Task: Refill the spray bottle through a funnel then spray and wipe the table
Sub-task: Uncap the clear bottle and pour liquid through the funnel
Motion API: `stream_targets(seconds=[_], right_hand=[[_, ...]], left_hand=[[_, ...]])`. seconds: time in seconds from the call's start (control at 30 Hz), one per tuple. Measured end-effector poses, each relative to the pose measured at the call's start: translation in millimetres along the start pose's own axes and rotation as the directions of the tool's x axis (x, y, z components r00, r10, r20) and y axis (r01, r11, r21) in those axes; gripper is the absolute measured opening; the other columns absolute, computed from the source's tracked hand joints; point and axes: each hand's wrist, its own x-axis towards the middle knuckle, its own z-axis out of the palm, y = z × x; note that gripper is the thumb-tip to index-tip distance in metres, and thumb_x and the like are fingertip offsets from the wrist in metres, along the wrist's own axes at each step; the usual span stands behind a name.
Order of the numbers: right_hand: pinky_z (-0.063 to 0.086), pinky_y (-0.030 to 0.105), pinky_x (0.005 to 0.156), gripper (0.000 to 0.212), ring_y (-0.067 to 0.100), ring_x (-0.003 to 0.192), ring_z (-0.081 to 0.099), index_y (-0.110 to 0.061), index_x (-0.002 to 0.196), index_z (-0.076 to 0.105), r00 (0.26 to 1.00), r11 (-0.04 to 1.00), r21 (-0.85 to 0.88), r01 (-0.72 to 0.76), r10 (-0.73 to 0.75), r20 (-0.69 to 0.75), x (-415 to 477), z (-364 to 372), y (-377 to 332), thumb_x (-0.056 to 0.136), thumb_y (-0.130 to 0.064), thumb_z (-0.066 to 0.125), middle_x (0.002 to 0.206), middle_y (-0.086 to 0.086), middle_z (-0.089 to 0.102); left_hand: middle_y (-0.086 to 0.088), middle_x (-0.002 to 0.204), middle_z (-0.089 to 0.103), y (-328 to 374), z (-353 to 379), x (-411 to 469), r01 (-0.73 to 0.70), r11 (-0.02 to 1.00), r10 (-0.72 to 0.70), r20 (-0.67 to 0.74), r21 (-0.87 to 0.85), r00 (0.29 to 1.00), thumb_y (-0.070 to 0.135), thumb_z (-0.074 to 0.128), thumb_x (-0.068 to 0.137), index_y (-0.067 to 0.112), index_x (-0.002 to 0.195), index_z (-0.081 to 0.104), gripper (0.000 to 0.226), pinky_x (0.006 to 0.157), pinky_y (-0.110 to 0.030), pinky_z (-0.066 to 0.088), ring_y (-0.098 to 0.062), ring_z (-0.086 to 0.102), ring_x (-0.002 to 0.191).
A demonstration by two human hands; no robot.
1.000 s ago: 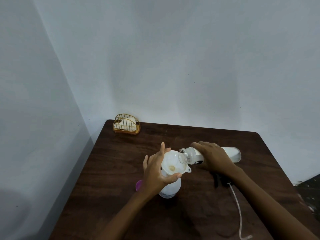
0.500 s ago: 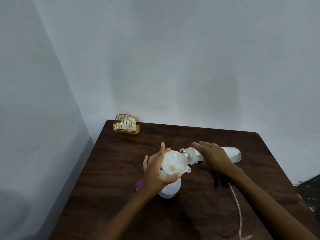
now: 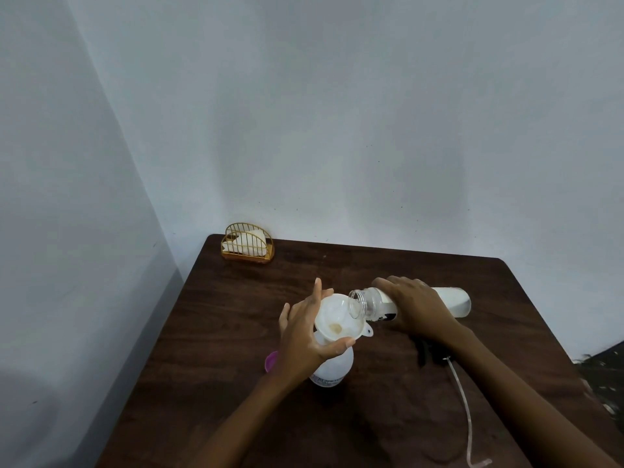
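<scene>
A white spray bottle (image 3: 332, 368) stands on the dark wooden table (image 3: 371, 265) with a white funnel (image 3: 337, 319) in its neck. My left hand (image 3: 304, 336) steadies the funnel, thumb on its near rim and fingers straight along its left side. My right hand (image 3: 417, 307) grips a clear refill bottle (image 3: 371, 304), tipped on its side with its open mouth over the funnel. White liquid sits in the bottle's far end (image 3: 454, 300). The black spray head (image 3: 427, 354) with its clear tube (image 3: 464, 400) lies on the table under my right forearm.
A gold wire holder with white napkins (image 3: 247, 243) stands at the table's far left corner. A purple cap (image 3: 271, 361) lies just left of the spray bottle, partly behind my left wrist. Grey walls close the far and left sides.
</scene>
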Motion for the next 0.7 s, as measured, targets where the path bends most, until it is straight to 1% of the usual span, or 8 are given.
stream_targets(seconds=[0.13,0.23,0.33,0.5,0.7], right_hand=[[0.041,0.033,0.083,0.048,0.019,0.096,0.057,-0.026,0.119,0.050,1.000,1.000,0.004,-0.002,0.002,0.002,1.1,0.2,0.9,0.075,-0.035,0.066,0.104,-0.003,0.061],[0.040,0.033,0.082,0.047,0.020,0.096,0.057,-0.026,0.118,0.050,1.000,1.000,0.008,0.001,-0.001,-0.004,1.1,0.6,1.1,0.075,-0.035,0.066,0.104,-0.003,0.061],[0.039,0.031,0.083,0.048,0.019,0.097,0.057,-0.026,0.119,0.050,1.000,1.000,0.015,0.002,-0.002,-0.004,0.6,-0.3,0.3,0.076,-0.037,0.066,0.105,-0.003,0.061],[0.037,0.029,0.081,0.048,0.018,0.096,0.057,-0.025,0.119,0.050,1.000,1.000,0.013,0.008,-0.007,-0.012,0.5,-0.7,0.1,0.076,-0.036,0.067,0.105,-0.003,0.061],[0.039,0.032,0.082,0.046,0.019,0.096,0.057,-0.025,0.117,0.050,1.000,1.000,0.002,0.007,-0.007,-0.013,0.5,0.2,1.3,0.075,-0.035,0.067,0.103,-0.003,0.061]], left_hand=[[0.022,0.142,0.038,0.0,0.6,0.3,-0.002,1.000,0.002,-0.007,0.000,1.000,0.079,0.046,0.059,0.042,0.139,0.001,0.098,0.114,-0.036,-0.003,-0.002,0.029,0.134],[0.021,0.142,0.038,-0.9,1.0,0.8,-0.007,1.000,0.007,-0.009,0.002,1.000,0.083,0.044,0.057,0.040,0.139,0.003,0.101,0.114,-0.037,-0.002,-0.003,0.030,0.135],[0.020,0.143,0.038,-0.7,0.7,1.2,-0.007,1.000,0.007,-0.008,0.002,1.000,0.082,0.044,0.058,0.042,0.138,0.002,0.099,0.112,-0.034,-0.004,-0.003,0.029,0.135],[0.020,0.143,0.038,-0.1,1.3,0.8,-0.006,1.000,0.006,-0.011,-0.002,1.000,0.077,0.046,0.060,0.040,0.139,0.003,0.097,0.112,-0.034,-0.004,-0.003,0.029,0.135],[0.022,0.143,0.037,-2.0,2.0,1.1,-0.009,1.000,0.009,-0.005,0.005,1.000,0.077,0.046,0.061,0.044,0.137,0.001,0.094,0.113,-0.034,-0.003,-0.002,0.028,0.135]])
